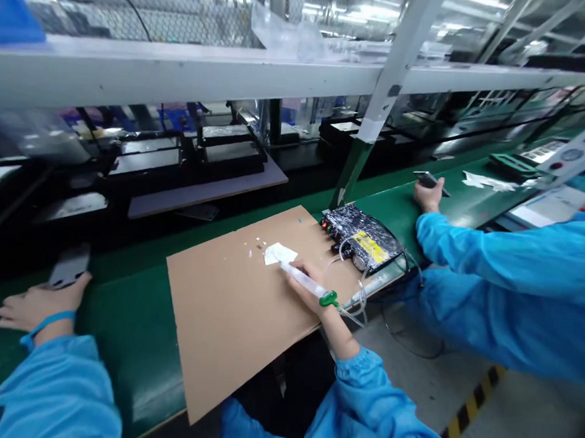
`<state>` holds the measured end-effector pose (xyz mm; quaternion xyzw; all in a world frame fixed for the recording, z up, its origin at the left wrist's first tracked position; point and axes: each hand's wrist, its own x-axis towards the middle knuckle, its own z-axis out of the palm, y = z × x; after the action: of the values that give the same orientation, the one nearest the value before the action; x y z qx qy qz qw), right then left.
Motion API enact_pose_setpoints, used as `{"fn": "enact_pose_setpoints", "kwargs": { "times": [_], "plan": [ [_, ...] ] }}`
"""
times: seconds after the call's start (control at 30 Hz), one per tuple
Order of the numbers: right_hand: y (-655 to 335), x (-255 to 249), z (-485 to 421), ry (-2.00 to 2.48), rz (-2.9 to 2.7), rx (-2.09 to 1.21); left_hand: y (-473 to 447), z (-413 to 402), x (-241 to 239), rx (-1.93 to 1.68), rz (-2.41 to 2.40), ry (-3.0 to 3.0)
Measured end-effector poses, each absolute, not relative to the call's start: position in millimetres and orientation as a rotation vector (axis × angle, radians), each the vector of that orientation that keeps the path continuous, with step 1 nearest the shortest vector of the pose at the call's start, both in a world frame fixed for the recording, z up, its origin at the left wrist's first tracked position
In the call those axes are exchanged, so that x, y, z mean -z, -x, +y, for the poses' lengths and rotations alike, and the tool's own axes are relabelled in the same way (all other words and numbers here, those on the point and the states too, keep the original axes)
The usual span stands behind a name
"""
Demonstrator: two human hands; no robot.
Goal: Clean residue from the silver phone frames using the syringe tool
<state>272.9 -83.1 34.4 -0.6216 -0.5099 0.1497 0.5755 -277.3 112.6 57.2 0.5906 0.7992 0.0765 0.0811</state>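
Observation:
My right hand (pixel 305 285) grips a translucent dispensing syringe (pixel 302 281) with a green cap (pixel 329 299) at its rear end. Its tip points at a small white piece of paper (pixel 279 253) on a brown cardboard sheet (pixel 231 308). From the cap a clear tube (pixel 354 315) loops back toward a black box with knobs and a gauge (pixel 364 234). Far to the left, my left hand (pixel 41 305) holds a grey phone-like part (pixel 70 267) at its lower end, thumb on the right side, over the green bench. The picture is slightly blurred there.
A co-worker's hand (pixel 428 192) at the right holds a dark phone-like part (pixel 431 182). Black trays (pixel 232 148) stand on the dark line behind the bench. A white shelf beam (pixel 182 74) and a slanted post (pixel 381 98) cross above the green bench (pixel 126 367).

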Motion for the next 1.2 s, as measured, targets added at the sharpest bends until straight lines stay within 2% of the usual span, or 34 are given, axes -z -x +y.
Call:
{"fn": "enact_pose_setpoints", "kwargs": {
  "times": [0.07, 0.13, 0.3, 0.43, 0.53, 0.73, 0.93, 1.2],
  "plan": [
    [-272, -25, -78, 1.407, -1.259, -0.457, 265, 108, -60, -0.681, 2.530, -1.462],
    [-272, -15, -74, 1.376, -1.284, -0.531, 246, 99, -63, -0.862, 2.492, -1.447],
    [-273, 3, -66, 1.421, -1.298, -0.489, 169, 58, -51, -0.822, 1.913, -2.031],
    [-273, 10, -61, 1.426, -1.318, -0.431, 110, 24, -27, -0.547, 1.335, -2.242],
    [-273, 9, -62, 1.445, -1.313, -0.473, 95, 15, -16, -0.417, 1.091, -2.288],
    [-267, -5, -66, 1.450, -1.201, -0.590, 91, 20, -17, -0.517, 1.337, -2.244],
    [-270, 1, -66, 1.437, -1.268, -0.516, 28, 11, -16, -0.348, 1.681, -2.377],
    [-282, 13, -69, 1.515, -1.318, -0.503, 37, 21, -2, -0.475, 1.258, -2.274]
  ]
}}
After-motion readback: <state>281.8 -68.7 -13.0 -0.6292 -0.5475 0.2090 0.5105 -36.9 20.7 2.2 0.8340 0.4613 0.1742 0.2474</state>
